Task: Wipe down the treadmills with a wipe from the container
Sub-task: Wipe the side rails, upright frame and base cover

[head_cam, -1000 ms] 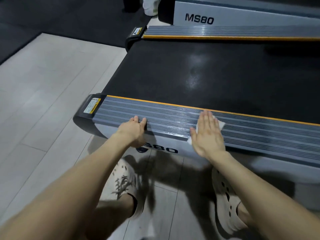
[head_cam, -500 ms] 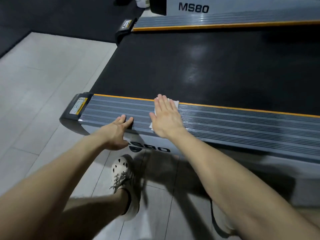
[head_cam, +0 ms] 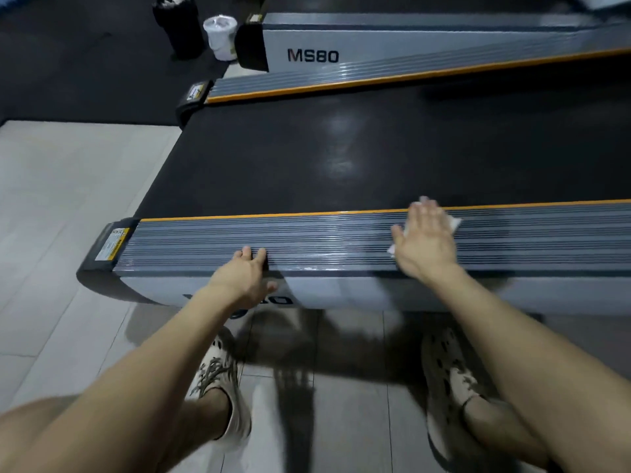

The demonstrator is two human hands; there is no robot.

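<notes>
The near treadmill has a grey ribbed side rail (head_cam: 324, 240) with an orange stripe beside its black belt (head_cam: 341, 158). My right hand (head_cam: 425, 244) lies flat on the rail and presses a white wipe (head_cam: 452, 223) under its straight fingers; only the wipe's corners show. My left hand (head_cam: 246, 278) rests on the rail's near edge further left, fingers on top and thumb on the side panel. A white wipe container (head_cam: 221, 37) stands on the floor at the back.
A second treadmill marked MS80 (head_cam: 375, 46) lies beyond the belt. A black cylinder (head_cam: 179, 27) stands next to the container on dark matting. Pale floor tiles (head_cam: 68, 199) stretch to the left. My two feet in pale clogs stand close under the rail.
My right hand slid the wipe left along the rail, then back to the right, further from my left hand. The left hand kept its place on the rail's edge.
</notes>
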